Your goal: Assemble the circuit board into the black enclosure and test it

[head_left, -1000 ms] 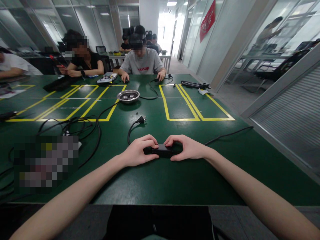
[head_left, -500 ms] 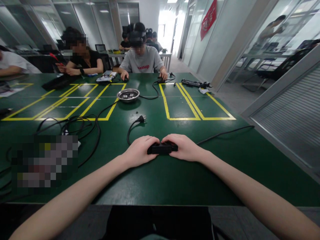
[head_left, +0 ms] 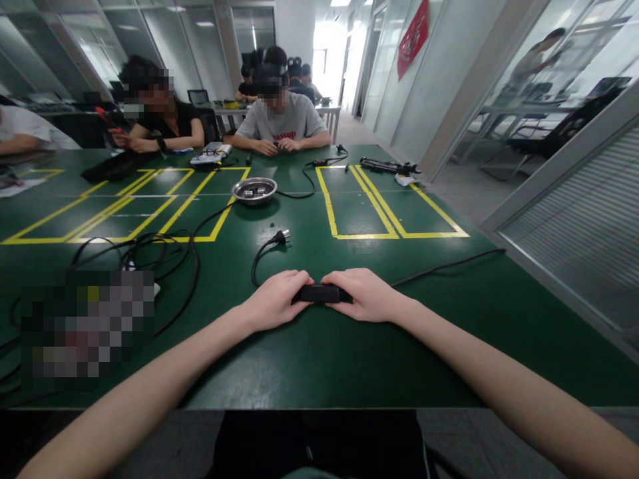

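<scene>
A small black box-shaped device [head_left: 318, 293] lies on the green table [head_left: 349, 359] straight in front of me. My left hand [head_left: 274, 301] grips its left end with curled fingers. My right hand [head_left: 365, 295] grips its right end the same way. A black cord [head_left: 449, 265] runs from under my right hand off to the right. Another black cord with a plug [head_left: 282, 236] lies just beyond my hands.
A metal bowl [head_left: 254, 190] with small parts sits mid-table. Tangled black cables [head_left: 150, 253] lie to my left. Yellow tape outlines [head_left: 369, 213] mark the tabletop. Two people sit across the table; another person's arm shows at far left. A black tool [head_left: 384, 166] lies far right.
My hands have closed in tighter over the black device and shifted it slightly away from me. The person opposite has drawn both hands together in front of their chest.
</scene>
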Available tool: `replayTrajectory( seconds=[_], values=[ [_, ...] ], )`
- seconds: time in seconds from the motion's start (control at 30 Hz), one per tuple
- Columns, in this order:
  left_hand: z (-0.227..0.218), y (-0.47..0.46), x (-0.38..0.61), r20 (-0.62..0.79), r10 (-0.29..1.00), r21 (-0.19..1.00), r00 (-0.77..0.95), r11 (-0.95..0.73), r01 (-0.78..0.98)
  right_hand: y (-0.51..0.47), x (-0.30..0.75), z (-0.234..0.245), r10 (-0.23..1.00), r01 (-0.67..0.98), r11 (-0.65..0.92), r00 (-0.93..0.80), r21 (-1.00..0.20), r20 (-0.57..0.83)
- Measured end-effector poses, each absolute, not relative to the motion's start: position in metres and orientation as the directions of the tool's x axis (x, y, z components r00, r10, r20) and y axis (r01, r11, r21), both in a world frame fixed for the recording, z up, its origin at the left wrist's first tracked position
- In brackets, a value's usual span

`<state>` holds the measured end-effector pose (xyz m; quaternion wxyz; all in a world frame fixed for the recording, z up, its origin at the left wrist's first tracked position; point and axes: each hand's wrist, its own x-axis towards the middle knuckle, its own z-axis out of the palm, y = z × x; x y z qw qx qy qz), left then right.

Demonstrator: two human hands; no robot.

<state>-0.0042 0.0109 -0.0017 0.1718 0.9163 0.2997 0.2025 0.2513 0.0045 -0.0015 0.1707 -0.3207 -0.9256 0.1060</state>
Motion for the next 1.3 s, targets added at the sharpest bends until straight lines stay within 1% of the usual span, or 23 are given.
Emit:
replayTrajectory(
  seconds=[0.17,0.23,0.33,0.5,0.63,0.8,0.87,0.93,1.0,1.1,1.13,1.2,1.27,1.3],
  values=[
    [0.0,0.011,-0.007,0.261,0.604,0.399,0.753,-0.778,0.485,0.004,0.248,0.0,0.566,0.547,0.823,-0.774,-0.152,0.284],
    [0.0,0.011,-0.008,0.261,0.604,0.397,0.753,-0.778,0.487,0.002,0.248,0.001,0.562,0.554,0.824,-0.771,-0.119,0.301],
    [0.001,0.011,-0.008,0.265,0.595,0.38,0.759,-0.788,0.485,-0.001,0.248,0.002,0.567,0.563,0.819,-0.764,-0.111,0.308],
    [0.003,0.011,-0.007,0.276,0.574,0.294,0.771,-0.814,0.501,0.0,0.247,-0.002,0.601,0.59,0.795,-0.735,-0.14,0.313],
    [0.002,0.01,-0.005,0.302,0.53,0.247,0.792,-0.846,0.472,0.003,0.247,-0.003,0.572,0.559,0.818,-0.76,-0.138,0.309],
    [0.002,0.008,-0.005,0.326,0.509,0.252,0.797,-0.859,0.446,0.001,0.248,-0.002,0.55,0.548,0.829,-0.76,-0.113,0.347],
    [0.004,0.008,-0.005,0.323,0.526,0.284,0.787,-0.847,0.45,0.0,0.249,-0.003,0.538,0.545,0.833,-0.758,-0.096,0.368],
    [0.005,0.006,-0.005,0.309,0.57,0.341,0.761,-0.813,0.471,0.0,0.25,-0.003,0.502,0.522,0.851,-0.768,-0.066,0.397],
    [0.007,0.004,-0.004,0.267,0.647,0.442,0.714,-0.741,0.506,0.001,0.251,-0.003,0.454,0.489,0.872,-0.778,-0.035,0.433],
    [0.01,0.002,-0.001,0.119,0.75,0.641,0.65,-0.559,0.527,0.002,0.253,-0.005,0.403,0.463,0.886,-0.778,0.005,0.482],
    [0.01,0.002,0.0,0.07,0.764,0.704,0.642,-0.494,0.51,0.003,0.253,-0.005,0.385,0.458,0.888,-0.78,0.032,0.492],
    [0.01,0.002,0.002,0.029,0.783,0.818,0.622,-0.376,0.435,0.004,0.254,-0.006,0.35,0.459,0.882,-0.791,0.109,0.502],
    [0.008,0.003,0.003,0.05,0.813,0.887,0.58,-0.304,0.349,0.005,0.253,-0.006,0.335,0.469,0.866,-0.8,0.172,0.497],
    [0.007,0.003,0.003,0.076,0.83,0.897,0.552,-0.299,0.325,0.005,0.251,-0.006,0.341,0.478,0.86,-0.801,0.181,0.493]
  ],
)
